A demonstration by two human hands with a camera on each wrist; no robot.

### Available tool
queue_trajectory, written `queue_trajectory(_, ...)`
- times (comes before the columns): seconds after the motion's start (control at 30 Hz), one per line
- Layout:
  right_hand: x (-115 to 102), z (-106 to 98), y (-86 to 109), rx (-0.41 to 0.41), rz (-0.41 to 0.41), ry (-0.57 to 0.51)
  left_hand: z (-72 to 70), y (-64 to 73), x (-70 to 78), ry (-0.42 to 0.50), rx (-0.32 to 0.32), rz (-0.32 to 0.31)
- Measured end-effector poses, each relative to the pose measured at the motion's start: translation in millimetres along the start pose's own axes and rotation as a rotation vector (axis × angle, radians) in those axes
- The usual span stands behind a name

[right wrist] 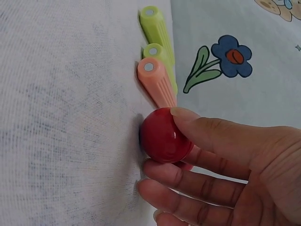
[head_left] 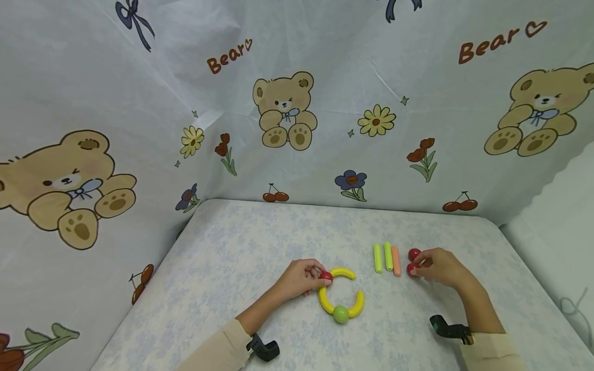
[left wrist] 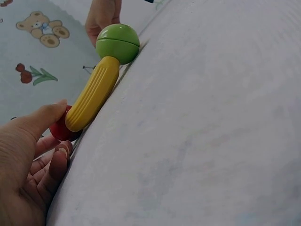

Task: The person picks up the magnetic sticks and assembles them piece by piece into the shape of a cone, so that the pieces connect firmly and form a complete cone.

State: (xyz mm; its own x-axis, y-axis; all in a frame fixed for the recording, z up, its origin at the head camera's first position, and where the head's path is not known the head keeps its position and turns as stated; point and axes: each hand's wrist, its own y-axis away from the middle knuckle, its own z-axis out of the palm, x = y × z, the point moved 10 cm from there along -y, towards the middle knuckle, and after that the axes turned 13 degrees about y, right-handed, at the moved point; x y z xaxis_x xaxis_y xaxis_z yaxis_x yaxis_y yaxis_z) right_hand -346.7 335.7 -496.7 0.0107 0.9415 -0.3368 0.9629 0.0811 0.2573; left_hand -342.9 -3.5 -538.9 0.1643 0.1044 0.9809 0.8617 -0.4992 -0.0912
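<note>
My left hand [head_left: 299,279] pinches a red ball [head_left: 326,276] between thumb and fingers. That ball sits where a curved yellow rod [head_left: 344,272] and a second one [head_left: 324,301] come together. Lower down, a green ball [head_left: 341,315] joins the second rod to a third curved yellow rod [head_left: 358,304], so the pieces form a ring with a gap on its right side. In the right wrist view, thumb and fingers of my right hand [right wrist: 221,165] hold another red ball [right wrist: 164,136] at the tabletop. Just beyond it lies one more red ball [head_left: 414,253].
Two straight yellow-green rods [head_left: 378,258] and an orange rod [head_left: 396,260] lie side by side left of my right hand, with round metallic spots on their ends. A bear-printed cloth [head_left: 325,170] hangs behind the pale patterned table [head_left: 250,237].
</note>
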Motion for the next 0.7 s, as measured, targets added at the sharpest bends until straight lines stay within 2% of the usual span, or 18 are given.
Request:
queue_trajectory(0.3, -6.8, -4.1, 3.9, -0.016, -0.017, 0.004, 0.3, -0.2, -0.7, 0.006, -0.013, 0.004)
queue_trajectory(0.5, -18.8, -13.9, 8.8, 0.016, -0.074, 0.022, -2.3, -0.4, -2.4, 0.004, -0.009, -0.036)
queue_trajectory(0.7, -26.8, -18.3, 11.9, 0.047, -0.090, 0.012, -1.6, -1.9, -2.5, -0.015, -0.015, -0.067)
